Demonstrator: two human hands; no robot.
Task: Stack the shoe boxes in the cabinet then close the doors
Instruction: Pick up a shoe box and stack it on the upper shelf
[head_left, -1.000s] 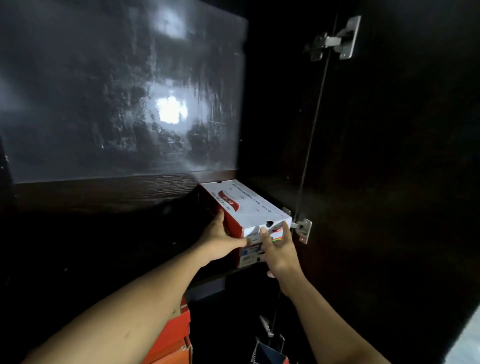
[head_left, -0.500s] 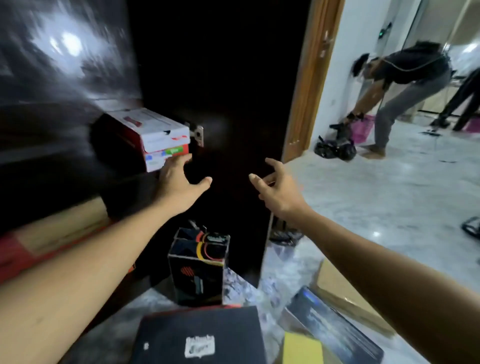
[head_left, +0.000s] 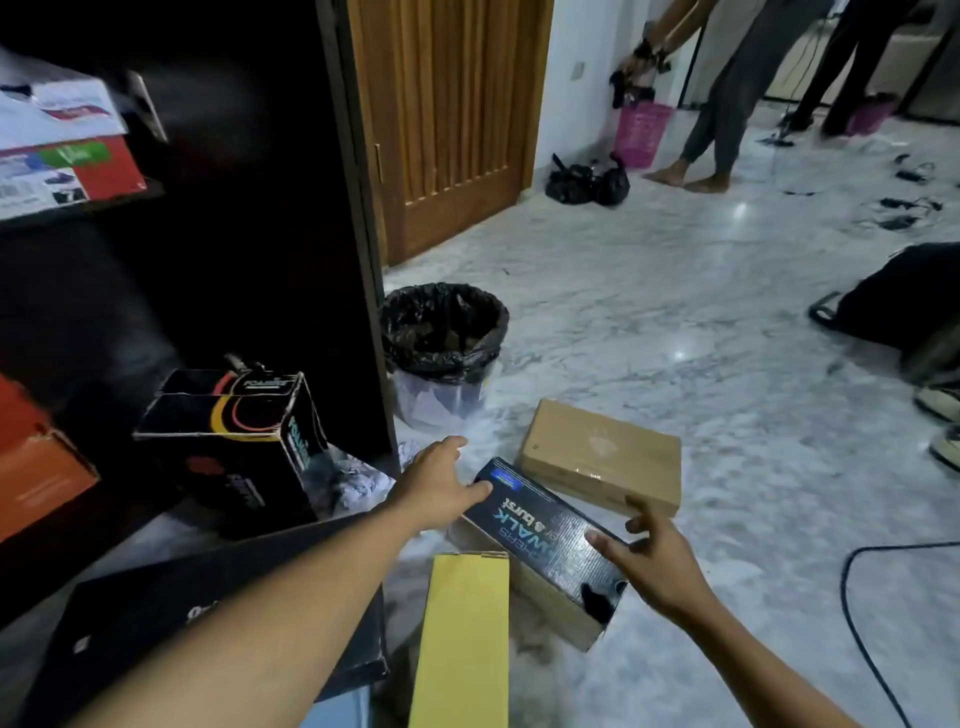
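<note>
Dark shoe box (head_left: 540, 530) lay on the floor (head_left: 675, 338) near the cabinet door (head_left: 311, 260). Left hand (head_left: 441, 488) and right hand (head_left: 654, 564), both spread wide, holding nothing, flanked its ends. Probably light, stiff cardboard; lid may lift, so grip the base.

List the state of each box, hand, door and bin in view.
dark shoe box, lid on, lying on the floor.
left hand, open, fingertips at the dark shoe box's far corner.
right hand, open, fingers spread over its near end.
brown cardboard box, closed, on the floor.
white-and-red shoe box, closed, on the cabinet shelf.
cabinet door, open.
wooden door, closed.
trash bin, uncovered, lined with black bag.
</note>
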